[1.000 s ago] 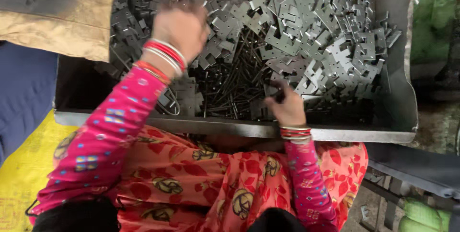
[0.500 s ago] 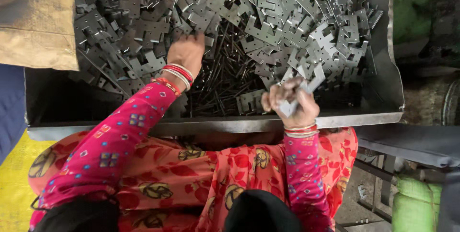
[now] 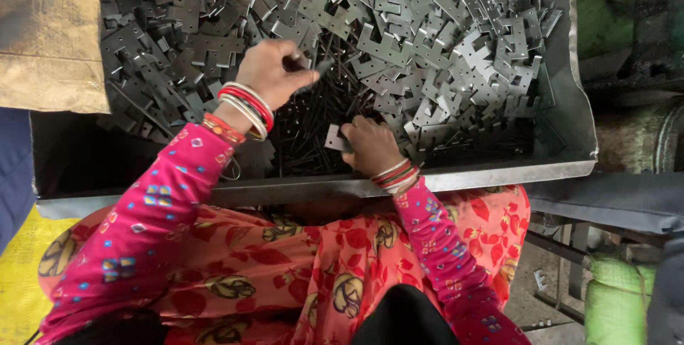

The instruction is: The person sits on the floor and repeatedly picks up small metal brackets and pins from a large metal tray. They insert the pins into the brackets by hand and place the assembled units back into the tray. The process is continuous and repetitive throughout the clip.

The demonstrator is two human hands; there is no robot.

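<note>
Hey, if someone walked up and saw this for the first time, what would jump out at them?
First, the heap of grey stamped metal plates filling the big metal tray, with a dark bundle of thin rods at its near middle. Next, the bright pink patterned sleeves and red bangles: the left hand grips a rod above the pile, while the right hand pinches one small plate near the tray's front edge.

The left hand (image 3: 269, 70) is raised with the wrist bent back, fingers curled closed around something thin and dark. The right hand (image 3: 370, 147) sits lower and nearer the body, knuckles up, fingers pinched. Both forearms angle inward from the elbows.
</note>
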